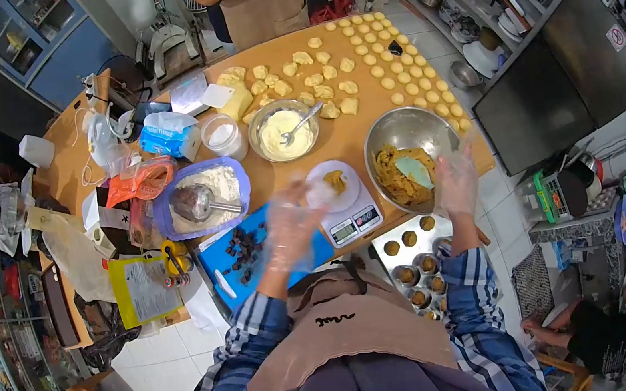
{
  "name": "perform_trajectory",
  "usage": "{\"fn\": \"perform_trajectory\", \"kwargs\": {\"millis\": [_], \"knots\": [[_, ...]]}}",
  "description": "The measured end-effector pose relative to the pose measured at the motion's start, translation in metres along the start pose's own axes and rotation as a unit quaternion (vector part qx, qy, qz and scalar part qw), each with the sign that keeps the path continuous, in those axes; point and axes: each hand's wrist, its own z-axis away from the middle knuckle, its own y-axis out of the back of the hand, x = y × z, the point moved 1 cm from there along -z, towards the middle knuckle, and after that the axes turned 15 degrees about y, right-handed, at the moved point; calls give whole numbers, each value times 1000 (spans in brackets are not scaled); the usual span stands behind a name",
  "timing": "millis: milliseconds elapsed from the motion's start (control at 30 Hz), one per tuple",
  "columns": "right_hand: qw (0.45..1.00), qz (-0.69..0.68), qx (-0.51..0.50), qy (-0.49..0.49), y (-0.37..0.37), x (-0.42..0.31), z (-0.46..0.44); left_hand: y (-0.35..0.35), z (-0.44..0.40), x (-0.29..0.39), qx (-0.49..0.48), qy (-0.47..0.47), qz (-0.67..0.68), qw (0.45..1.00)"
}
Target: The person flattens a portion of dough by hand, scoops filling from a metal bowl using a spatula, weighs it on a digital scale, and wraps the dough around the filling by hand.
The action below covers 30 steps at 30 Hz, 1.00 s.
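Observation:
My left hand [291,227], in a clear plastic glove, is smeared by motion between the blue cutting board [308,254] and the kitchen scale [356,221]. Whether its fingers hold anything cannot be made out. On the scale a white plate [351,197] bears a lump of brown dough [335,182]. My gloved right hand [456,178] is closed on the right rim of the steel mixing bowl [389,126]. Inside the bowl lies more brown dough [394,180] with a pale green spatula [414,172]. Dark chocolate chunks [243,250] and a knife [224,284] lie on the board.
Pale dough balls [410,89] and rough dough pieces [302,58] cover the table's far side. A bowl with cream-coloured filling [271,133] and a purple flour tub [163,210] stand left. Below, a tray [389,269] holds filled cups. Another person [265,8] stands opposite.

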Motion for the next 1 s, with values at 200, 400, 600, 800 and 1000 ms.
{"fn": "perform_trajectory", "kwargs": {"millis": [200,400,600,800,1000], "knots": [[984,-147,19,-99,10,-71,-25,-65,18,101,-97,-276,-37,955],[973,-166,-56,-150,-3,-49,-6,-91,21,107,-107,-283,-19,953],[711,-631,102,-294,10,-63,-3,-105,39,107,-159,-395,37,904],[756,-574,82,-303,0,-50,-4,-77,27,85,-178,-360,-34,915],[938,-265,-221,-27,-42,-117,-15,-11,-7,-18,33,-40,-308,950]]}}
